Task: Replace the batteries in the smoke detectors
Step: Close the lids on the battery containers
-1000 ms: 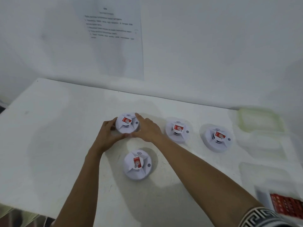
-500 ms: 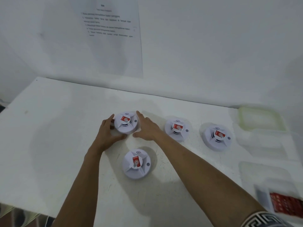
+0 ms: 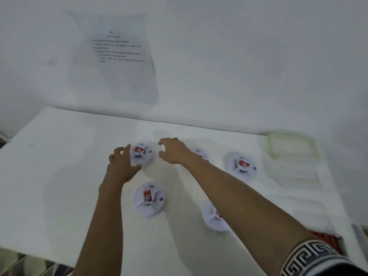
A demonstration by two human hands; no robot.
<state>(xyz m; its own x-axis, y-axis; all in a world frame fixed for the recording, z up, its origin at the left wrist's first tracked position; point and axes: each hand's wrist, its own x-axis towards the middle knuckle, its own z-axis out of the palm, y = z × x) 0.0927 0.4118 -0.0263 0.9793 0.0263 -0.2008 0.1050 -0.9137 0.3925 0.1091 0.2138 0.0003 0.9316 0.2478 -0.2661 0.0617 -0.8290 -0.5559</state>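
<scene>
Several round white smoke detectors with red labels lie on the white table (image 3: 59,176). The far left detector (image 3: 141,154) sits between my hands. My left hand (image 3: 121,166) touches its left rim with fingers spread. My right hand (image 3: 173,150) hovers just right of it, fingers curled apart, holding nothing. A second detector (image 3: 148,199) lies nearer me. A third (image 3: 200,153) is partly hidden behind my right wrist, a fourth (image 3: 242,166) stands at the right, and a fifth (image 3: 214,218) is half covered by my right forearm.
Clear plastic containers stand at the right: one with a greenish rim (image 3: 292,144) at the back, others (image 3: 298,176) nearer. A box of red items (image 3: 328,239) peeks out beside my right arm. A printed sheet (image 3: 119,56) hangs on the wall. The table's front edge runs along the lower left.
Both hands have let go of the far left detector; the right hand moved away to the right, the left opened. The view shifted, showing a fifth detector under my right forearm.
</scene>
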